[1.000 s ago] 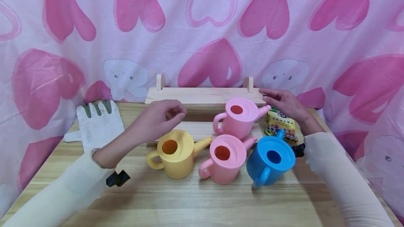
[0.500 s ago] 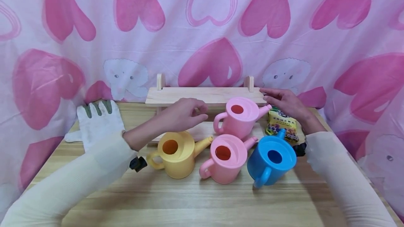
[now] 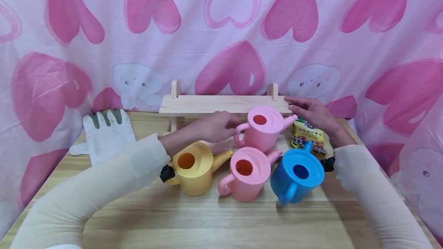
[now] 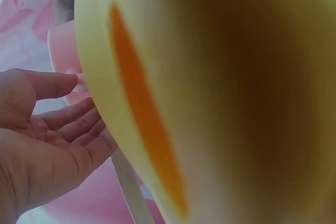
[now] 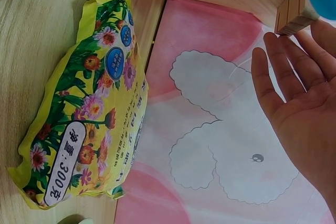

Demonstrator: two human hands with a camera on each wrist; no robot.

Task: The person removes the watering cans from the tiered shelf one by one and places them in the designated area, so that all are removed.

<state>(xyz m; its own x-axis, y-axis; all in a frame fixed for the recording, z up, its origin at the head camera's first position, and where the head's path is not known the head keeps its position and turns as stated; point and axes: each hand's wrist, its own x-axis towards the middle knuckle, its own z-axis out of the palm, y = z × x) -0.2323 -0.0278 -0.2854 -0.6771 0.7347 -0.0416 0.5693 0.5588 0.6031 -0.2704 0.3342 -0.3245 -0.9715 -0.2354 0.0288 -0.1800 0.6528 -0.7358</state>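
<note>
My left hand (image 3: pixel 219 126) is at the handle of the rear pink watering can (image 3: pixel 264 135), which stands on the lower board of a two-tier wooden shelf (image 3: pixel 221 105). Its thumb and fingers stand apart on either side of the pink handle (image 4: pixel 81 83) in the left wrist view. With extended fingers, my right hand (image 3: pixel 313 114) touches the right end of the upper board. In front of the shelf are a yellow watering can (image 3: pixel 197 178), a second pink watering can (image 3: pixel 247 185) and a blue watering can (image 3: pixel 294 180).
Beside the shelf's right end leans a yellow flower-printed packet (image 3: pixel 306 135), beneath my right hand. A white glove with green fingertips (image 3: pixel 109 137) lies at the left. A pink heart-patterned curtain (image 3: pixel 221 22) hangs behind the wooden table (image 3: pixel 221 226).
My left hand has moved right, over the yellow watering can, to the rear pink can's handle. The right hand and all the cans have stayed in place.
</note>
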